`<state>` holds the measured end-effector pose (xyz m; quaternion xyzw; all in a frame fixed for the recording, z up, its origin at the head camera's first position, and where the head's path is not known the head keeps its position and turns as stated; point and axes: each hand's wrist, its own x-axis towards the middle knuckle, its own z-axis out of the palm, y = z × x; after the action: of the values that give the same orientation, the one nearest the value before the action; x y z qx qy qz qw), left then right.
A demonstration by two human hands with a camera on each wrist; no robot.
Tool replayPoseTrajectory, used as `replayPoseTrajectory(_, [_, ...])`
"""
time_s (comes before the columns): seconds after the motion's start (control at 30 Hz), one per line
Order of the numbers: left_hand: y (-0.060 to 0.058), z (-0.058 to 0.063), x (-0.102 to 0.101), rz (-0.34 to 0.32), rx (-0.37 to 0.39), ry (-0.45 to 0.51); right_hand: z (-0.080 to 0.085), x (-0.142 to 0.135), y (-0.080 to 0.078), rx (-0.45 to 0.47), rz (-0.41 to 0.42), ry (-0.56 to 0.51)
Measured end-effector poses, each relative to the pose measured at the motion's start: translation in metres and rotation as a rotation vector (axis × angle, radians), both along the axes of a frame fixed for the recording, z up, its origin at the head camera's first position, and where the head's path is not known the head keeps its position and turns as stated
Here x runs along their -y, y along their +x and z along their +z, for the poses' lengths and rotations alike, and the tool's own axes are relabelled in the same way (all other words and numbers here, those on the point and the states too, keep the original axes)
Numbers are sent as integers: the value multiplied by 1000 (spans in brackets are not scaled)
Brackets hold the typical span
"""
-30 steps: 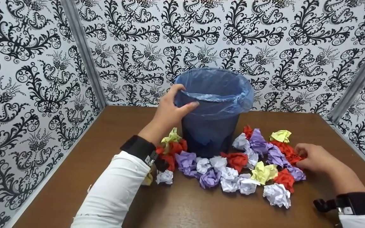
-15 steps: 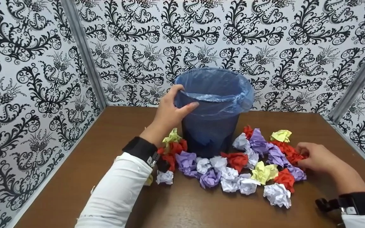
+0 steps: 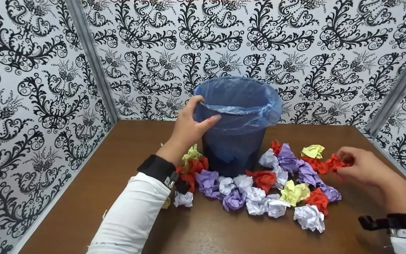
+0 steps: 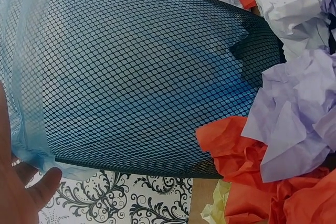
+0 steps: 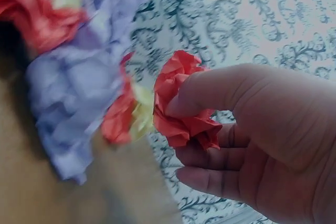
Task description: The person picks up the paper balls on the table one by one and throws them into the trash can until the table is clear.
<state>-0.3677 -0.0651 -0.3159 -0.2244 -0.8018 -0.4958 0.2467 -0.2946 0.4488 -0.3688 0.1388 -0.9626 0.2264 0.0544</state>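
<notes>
A black mesh waste bin lined with a blue plastic bag stands upright on the table. At its left rim my left hand grips the edge and the folded-over bag, thumb on the near outside. Between thumb and fingers of my right hand is a crumpled red paper ball, held just above the table at the right of the pile. Another red paper ball lies just left of it, beside a yellow paper ball. Purple paper balls show blurred in the right wrist view.
Crumpled white, purple, red and yellow paper balls lie around the bin's front and sides on the brown table. Patterned wall panels enclose the back and sides.
My right hand has lifted a red paper ball from the pile and drawn it slightly right and up. The left hand stays on the bin's rim.
</notes>
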Motion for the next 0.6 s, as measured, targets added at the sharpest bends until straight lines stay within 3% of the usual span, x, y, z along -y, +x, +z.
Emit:
replayPoseTrajectory(0.13, [-1,0,0,0,1,4,28,11,-1,-37,24,-56])
replayPoseTrajectory(0.27, [1,0,1,30,6,-2,69,29,-5,-80,63,-103])
replayPoseTrajectory(0.4, [2,0,0,42,9,-9,113,52,-9,-135,72,-75])
replayPoseTrajectory(0.6, [2,-1,-1,40,10,-11,170,88,-19,-135,73,-15])
